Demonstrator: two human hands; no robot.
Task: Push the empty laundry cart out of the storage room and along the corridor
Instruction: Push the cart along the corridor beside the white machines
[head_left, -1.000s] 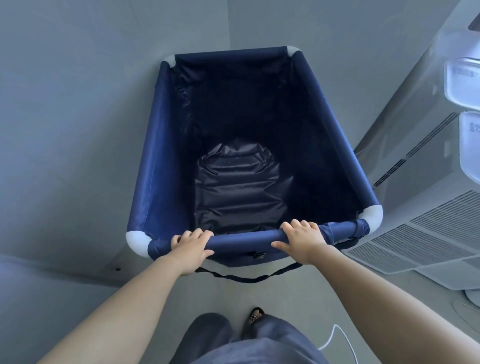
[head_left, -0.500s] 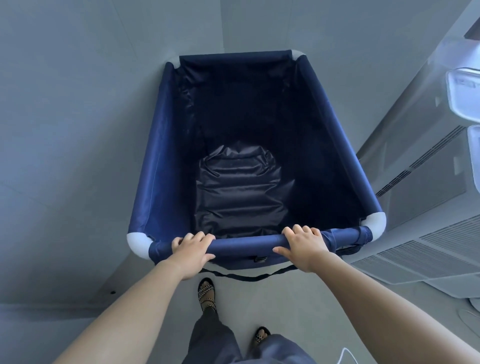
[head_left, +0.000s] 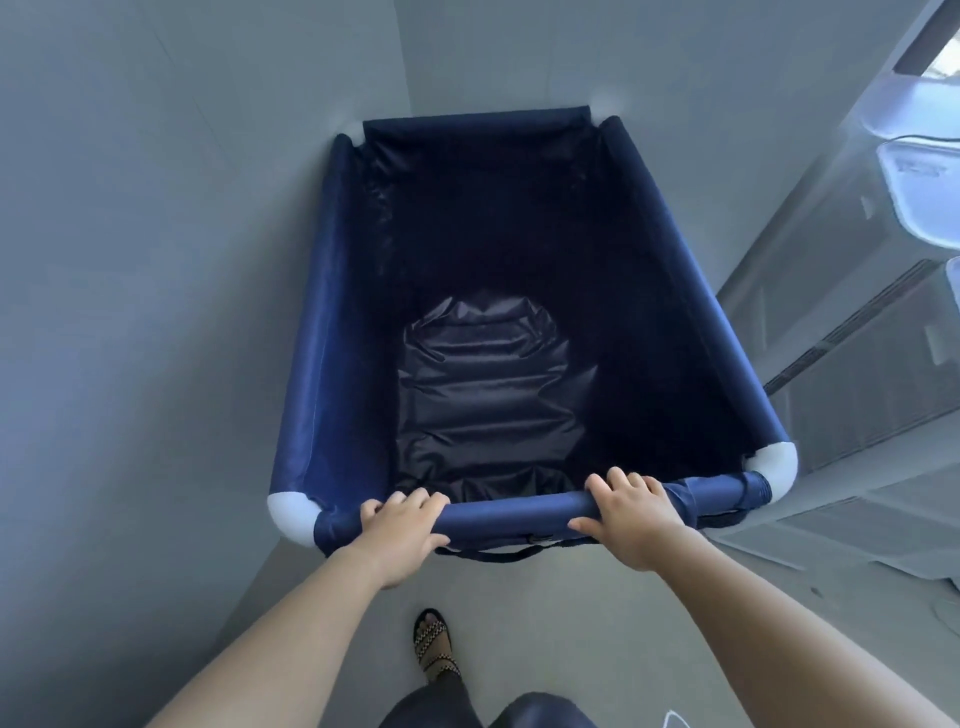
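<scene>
A navy fabric laundry cart (head_left: 332, 332) with white corner joints fills the middle of the head view. It holds nothing; only its creased dark lining shows at the bottom. My left hand (head_left: 400, 530) grips the near rail (head_left: 514, 512) towards its left end. My right hand (head_left: 631, 514) grips the same rail towards its right end. Both hands wrap the rail from above. A black strap hangs below the rail. The cart's wheels are hidden.
A grey wall (head_left: 130, 312) runs close along the cart's left side and another stands just beyond its far end. White appliances with vent grilles (head_left: 852, 364) stand close on the right. My sandalled foot (head_left: 434, 647) is on the grey floor behind the cart.
The cart has rolled forward towards the corner of the walls, and I have stepped after it. The appliances on the right have slid back in view. Both hands keep their grip.
</scene>
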